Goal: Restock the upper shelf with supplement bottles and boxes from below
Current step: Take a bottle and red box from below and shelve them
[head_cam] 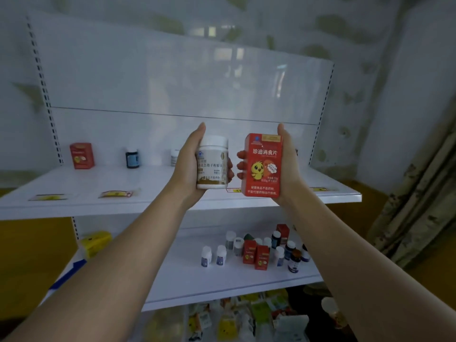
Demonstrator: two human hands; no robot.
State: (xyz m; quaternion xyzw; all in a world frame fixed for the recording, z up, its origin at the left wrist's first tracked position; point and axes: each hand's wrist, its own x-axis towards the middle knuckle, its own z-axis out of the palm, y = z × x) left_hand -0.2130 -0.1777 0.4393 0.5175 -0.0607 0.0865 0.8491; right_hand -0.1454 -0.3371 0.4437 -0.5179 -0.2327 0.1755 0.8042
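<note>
- The left hand (pixel 188 166) is raised at arm's length, palm turned inward. It grips a white bottle (pixel 212 164) upright, thumb up its left side and fingertips (pixel 230 172) curled round the right.
- The right hand (pixel 288 161) is raised level with it, just to the right. It grips a red box (pixel 263 165) with a yellow chick upright from behind; its fingertips (pixel 241 166) wrap the box's left edge.
- Bottle and box are side by side, close but not touching, in the air in front of the near edge of the upper shelf (pixel 138 186).
- Far back on that shelf, left of the hands, stand a second red box (pixel 82 155), a dark bottle (pixel 132 157) and a pale bottle (pixel 174 156) partly hidden by the left wrist, all well apart.
- Yellow price tags (pixel 115 193) sit along the shelf's near edge.
- On the lower shelf (pixel 187 280), a cluster of bottles and red boxes (pixel 259 248) stands between the forearms, towards the right.
- A yellow box (pixel 95 243) lies at its left end.
- Blurred packets (pixel 246 317) lie below.
</note>
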